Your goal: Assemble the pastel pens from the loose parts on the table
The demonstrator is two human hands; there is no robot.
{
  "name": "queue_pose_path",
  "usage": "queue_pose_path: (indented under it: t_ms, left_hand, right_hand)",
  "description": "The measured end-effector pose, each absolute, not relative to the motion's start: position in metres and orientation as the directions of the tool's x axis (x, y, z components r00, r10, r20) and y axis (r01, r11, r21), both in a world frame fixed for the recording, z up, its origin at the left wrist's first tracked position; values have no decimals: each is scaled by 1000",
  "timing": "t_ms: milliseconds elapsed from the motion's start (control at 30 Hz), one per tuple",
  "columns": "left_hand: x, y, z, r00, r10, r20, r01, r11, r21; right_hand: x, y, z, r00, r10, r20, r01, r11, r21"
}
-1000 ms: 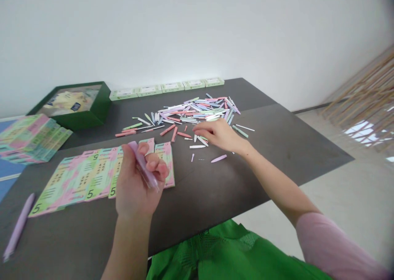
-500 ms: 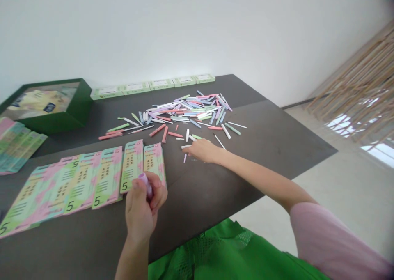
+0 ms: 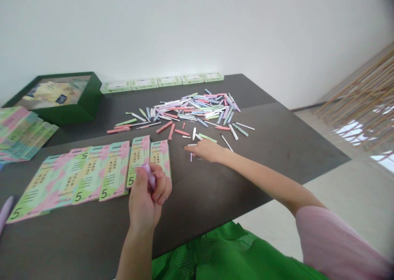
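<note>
My left hand [image 3: 147, 193] is shut around a lilac pen part [image 3: 148, 175] above the near end of a row of pastel pink-and-green cards [image 3: 92, 173] printed with a 5. My right hand [image 3: 207, 150] rests low on the dark table [image 3: 271, 148], its fingertips at a small white pen piece [image 3: 191, 145]. Just beyond it lies a loose heap of pastel pen parts [image 3: 197, 111], with pink, green, blue, lilac and white pieces scattered around it. Whether my right hand holds anything is hidden by the fingers.
A lilac pen [image 3: 4, 212] lies at the left table edge. Further left are a stack of cards [image 3: 24, 132] and an open green box [image 3: 61, 95]. Small green-and-white boxes [image 3: 161, 81] line the far edge. Green fabric [image 3: 227, 255] lies below the near edge.
My left hand has dropped lower, and less of the lilac pen part shows above it. My right hand has moved from the heap's near edge toward the small pieces nearer me.
</note>
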State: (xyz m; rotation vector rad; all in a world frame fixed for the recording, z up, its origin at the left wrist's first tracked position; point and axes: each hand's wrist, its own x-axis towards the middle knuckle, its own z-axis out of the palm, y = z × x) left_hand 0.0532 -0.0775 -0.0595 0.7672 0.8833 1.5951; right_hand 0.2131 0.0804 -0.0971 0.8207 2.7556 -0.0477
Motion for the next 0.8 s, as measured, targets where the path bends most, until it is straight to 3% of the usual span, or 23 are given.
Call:
queue_pose_path:
  t_ms: [233, 400, 633, 733, 800]
  left_hand:
    - [54, -75, -54, -189, 982, 24, -459, -110, 881]
    - [55, -74, -54, -223, 972, 80, -308, -147, 940]
    - [41, -80, -62, -252, 929, 273, 210, -222, 952]
    - [32, -84, -56, -178, 918, 354, 433, -250, 866]
    - [27, -86, -49, -141, 896, 421, 540, -287, 791]
  right_hand:
    - [213, 78, -96, -824, 493, -280, 502, 864, 44]
    - [213, 78, -100, -825, 511, -241, 523, 852, 19]
    - [220, 72, -50, -802, 597, 17, 595, 801, -69]
    - [223, 53, -3, -826, 546, 142, 535, 838, -107]
    - [223, 37, 25, -873, 416, 255, 419, 907, -48]
